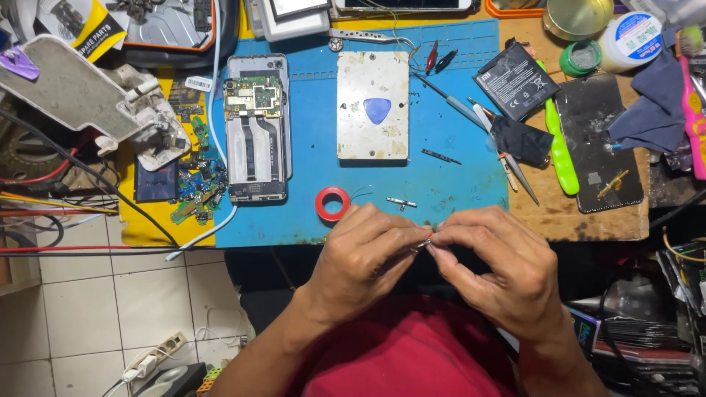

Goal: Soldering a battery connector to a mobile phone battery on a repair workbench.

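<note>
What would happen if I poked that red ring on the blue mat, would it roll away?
The red ring lies flat on the blue mat, so a poke would probably just slide it. Stood on edge, it looks round enough to roll. It seems small and thin-walled, so likely light.

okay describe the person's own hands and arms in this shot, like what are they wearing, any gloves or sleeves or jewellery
Both the left hand and the right hand are bare: no gloves, and no rings or watch that can be seen. The forearms are uncovered as far as the view shows, so no sleeves reach the wrists. Between the arms shows a red shirt, plain where visible. Fingernails are short.
</note>
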